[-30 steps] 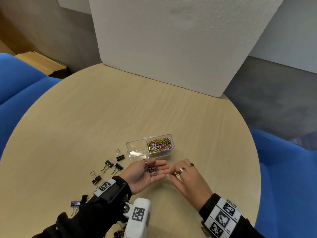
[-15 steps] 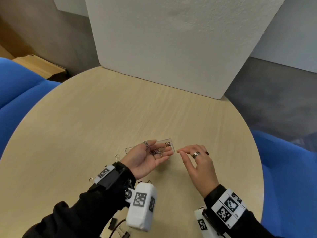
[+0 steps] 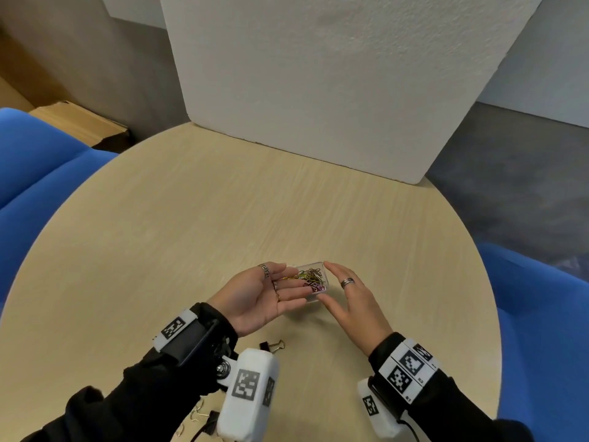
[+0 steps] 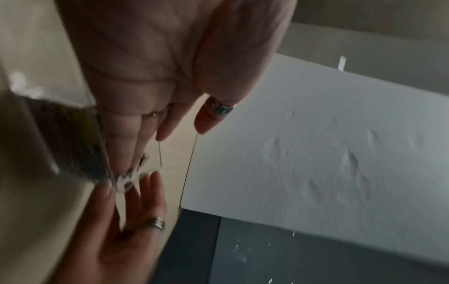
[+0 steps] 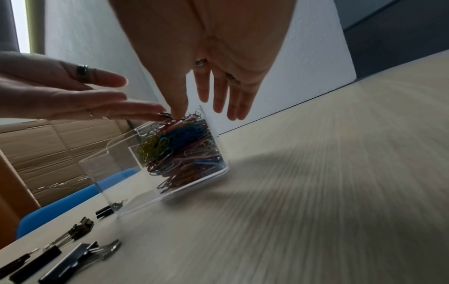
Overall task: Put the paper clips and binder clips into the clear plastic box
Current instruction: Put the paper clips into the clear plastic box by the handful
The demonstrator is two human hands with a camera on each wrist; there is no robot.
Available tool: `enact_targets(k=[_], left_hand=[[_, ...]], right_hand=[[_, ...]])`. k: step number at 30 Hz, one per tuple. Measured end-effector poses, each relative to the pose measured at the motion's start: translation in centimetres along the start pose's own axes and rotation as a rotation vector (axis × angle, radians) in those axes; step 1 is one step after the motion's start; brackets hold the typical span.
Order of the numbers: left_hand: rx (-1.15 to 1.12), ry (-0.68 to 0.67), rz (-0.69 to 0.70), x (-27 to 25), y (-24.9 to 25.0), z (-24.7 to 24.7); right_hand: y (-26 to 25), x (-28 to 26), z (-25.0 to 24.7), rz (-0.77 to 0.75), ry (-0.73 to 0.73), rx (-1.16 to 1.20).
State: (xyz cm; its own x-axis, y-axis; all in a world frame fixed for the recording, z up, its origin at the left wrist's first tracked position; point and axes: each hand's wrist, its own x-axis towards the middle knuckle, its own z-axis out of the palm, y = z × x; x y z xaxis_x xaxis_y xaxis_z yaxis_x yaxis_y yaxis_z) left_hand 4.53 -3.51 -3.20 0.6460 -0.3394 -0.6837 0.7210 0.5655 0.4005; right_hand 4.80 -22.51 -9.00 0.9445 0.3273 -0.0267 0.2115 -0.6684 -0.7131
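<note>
On table [image 3: 191, 237], clear plastic box [image 5: 126, 161] upright, long axis left-right

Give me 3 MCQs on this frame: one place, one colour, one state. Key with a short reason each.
1. Where are the paper clips in the clear plastic box?
A. One compartment, the other empty
B. Spread through both compartments
C. Under the box

2. What colour are the bodies of the binder clips on the table?
A. Red
B. Black
C. White

3. How is the left hand held?
A. Fist
B. Pinching a binder clip
C. Palm up, fingers extended over the box

Key: A, the right wrist view shows the clips filling one side only; B, black bodies with metal handles; C, the head view shows an open palm.
</note>
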Motion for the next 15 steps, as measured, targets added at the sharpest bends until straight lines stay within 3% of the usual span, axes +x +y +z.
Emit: enact_targets(k=[3,5,8,11,13,15], left_hand=[[0.209,0.062,0.082,-0.2,0.2,-0.2],[0.436,0.122,0.213,-0.5,0.3,-0.2],[1.099,0.243,0.526,-0.4,0.1,-1.2],[1.716,0.244,0.756,0.1,-0.8,-2.6],[1.894,0.194,0.842,0.4,-1.6,-3.0],[2.003,0.227,0.911,0.6,-2.2,-3.1]], right_hand=[[0.6,-0.1,0.4,-0.040,0.062,-0.001],[0.8,0.1,0.6,-0.092,0.141,-0.052],[1.2,0.6,0.8,-0.189,0.187,-0.244],[1.1,0.8,0.8,-0.267,0.196,-0.386],[1.1,0.8,0.6,-0.292,0.212,-0.397],[1.1,0.7,0.4,-0.294,0.220,-0.409]])
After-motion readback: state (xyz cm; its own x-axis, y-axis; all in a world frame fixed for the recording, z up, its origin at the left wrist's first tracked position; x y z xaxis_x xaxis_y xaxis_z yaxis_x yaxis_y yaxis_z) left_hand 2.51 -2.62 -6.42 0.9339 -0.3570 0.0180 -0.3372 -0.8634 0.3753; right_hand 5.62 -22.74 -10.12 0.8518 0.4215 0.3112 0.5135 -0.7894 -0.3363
